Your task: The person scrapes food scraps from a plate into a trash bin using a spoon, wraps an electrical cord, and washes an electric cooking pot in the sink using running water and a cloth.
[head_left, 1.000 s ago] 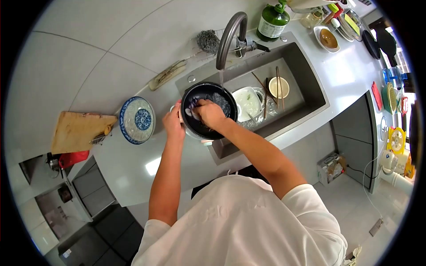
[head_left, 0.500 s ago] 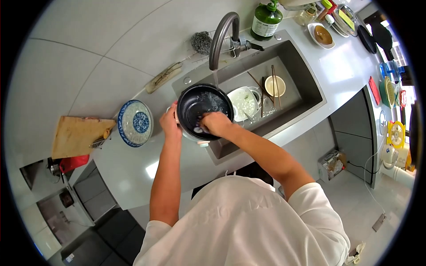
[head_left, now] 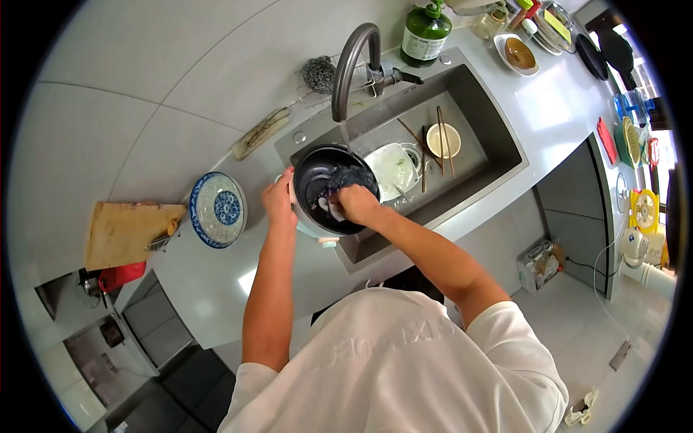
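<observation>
A black-lined pot (head_left: 312, 173) with a pale outside is tilted over the left end of the sink, under the running faucet (head_left: 348, 79). My left hand (head_left: 279, 199) grips its left rim. Inside, my right hand (head_left: 356, 205) is closed with its fingers bent down against the pot's inner wall. A pale purplish wad (head_left: 330, 209) shows at those fingertips; its kind is unclear. Water from the spout runs into the pot. Right beside the pot, a white square dish (head_left: 390, 169) lies in the sink (head_left: 473, 115).
A cream bowl (head_left: 451, 137) and several chopsticks (head_left: 424, 162) are in the sink. Left of the pot, a blue-and-white bowl (head_left: 216, 209) stands near a cutting board (head_left: 123, 234). Behind are a steel scrubber (head_left: 317, 74) and a green pump bottle (head_left: 426, 36).
The pot has shifted slightly lower in view, along with both hands. My right hand has moved a little within it. The whole scene has shifted a little as the camera moved.
</observation>
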Available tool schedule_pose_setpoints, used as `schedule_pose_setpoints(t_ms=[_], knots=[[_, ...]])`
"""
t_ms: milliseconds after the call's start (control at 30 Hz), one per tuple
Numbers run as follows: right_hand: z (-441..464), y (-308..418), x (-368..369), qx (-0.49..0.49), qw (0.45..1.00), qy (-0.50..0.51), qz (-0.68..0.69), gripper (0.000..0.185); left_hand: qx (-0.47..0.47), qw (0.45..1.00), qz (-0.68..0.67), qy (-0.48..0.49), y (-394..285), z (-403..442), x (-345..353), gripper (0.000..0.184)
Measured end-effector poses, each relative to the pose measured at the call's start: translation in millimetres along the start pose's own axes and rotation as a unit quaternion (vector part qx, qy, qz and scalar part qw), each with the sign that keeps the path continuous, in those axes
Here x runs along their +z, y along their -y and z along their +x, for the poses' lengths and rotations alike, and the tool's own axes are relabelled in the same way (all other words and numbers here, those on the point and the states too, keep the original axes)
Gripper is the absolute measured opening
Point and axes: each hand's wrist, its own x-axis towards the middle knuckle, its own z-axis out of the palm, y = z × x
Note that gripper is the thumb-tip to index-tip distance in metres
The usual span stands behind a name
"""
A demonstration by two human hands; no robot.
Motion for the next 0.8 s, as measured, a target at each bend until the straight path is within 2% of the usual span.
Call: schedule_pose_setpoints(t_ms=[67, 167, 200, 300, 467, 567, 700, 800], knots=[[16, -2, 6, 0.035, 0.999, 0.011, -0.037, 0.014, 0.0, 1.0, -0.001, 0.0, -2, -1, 0, 0.021], [34, 4, 20, 0.016, 0.996, -0.081, -0.012, 0.017, 0.002, 1.0, -0.001, -0.006, -4, -4, 3, 0.021], [28, 8, 18, -0.036, 0.995, -0.093, -0.003, 0.02, 0.002, 1.0, 0.001, -0.009, -4, -5, 4, 0.02], [-1, 19, -5, -0.075, 0.997, 0.004, 0.013, 0.029, -0.004, 1.0, 0.0, -0.012, -5, -6, 7, 0.02], [20, -15, 15, -0.005, 0.996, -0.014, -0.09, 0.017, -0.005, 1.0, 0.015, -0.003, -4, -4, 2, 0.02], [31, -15, 24, 0.024, 0.996, -0.081, -0.036, 0.018, 0.004, 0.999, 0.039, -0.01, 2, -5, 6, 0.021], [-4, -6, 6, -0.029, 0.999, -0.013, 0.018, 0.026, 0.003, 1.0, 0.026, -0.008, 6, 0, 16, 0.021], [-13, -22, 9, -0.014, 1.0, 0.013, -0.004, 0.025, -0.006, 0.999, 0.04, -0.014, 2, -2, 15, 0.022]])
